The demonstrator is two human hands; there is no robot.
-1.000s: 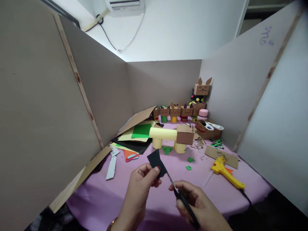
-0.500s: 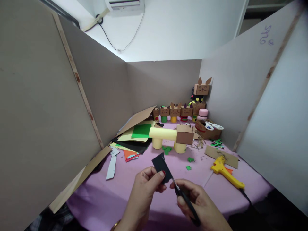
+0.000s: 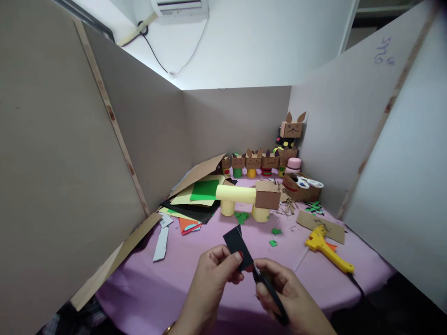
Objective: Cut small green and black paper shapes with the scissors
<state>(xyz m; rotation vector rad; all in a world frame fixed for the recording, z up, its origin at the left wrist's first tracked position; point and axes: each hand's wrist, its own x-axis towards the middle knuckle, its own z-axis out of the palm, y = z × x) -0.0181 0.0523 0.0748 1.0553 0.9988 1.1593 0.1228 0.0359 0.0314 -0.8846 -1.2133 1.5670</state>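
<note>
Between thumb and fingers, my left hand (image 3: 220, 270) pinches a small black piece of paper (image 3: 238, 244), tilted above the purple cloth. My right hand (image 3: 282, 288) grips black-handled scissors (image 3: 270, 291), whose blades point up-left at the paper's right edge. A thin strip stands slightly apart along that edge. Behind the hands stands a figure of pale yellow tubes (image 3: 235, 193) with a brown cardboard box (image 3: 268, 195) at its right end.
A yellow glue gun (image 3: 328, 251) lies at right by a cardboard piece (image 3: 324, 226). Green scraps (image 3: 241, 217) dot the cloth. Coloured sheets (image 3: 206, 190) pile at left. Box-headed figures (image 3: 253, 162) line the back. White-handled scissors (image 3: 309, 182) rest on a cardboard box (image 3: 296, 193).
The black paper has shifted slightly right and down in my left hand. The scissors' blades have moved further along its right edge, with less blade showing.
</note>
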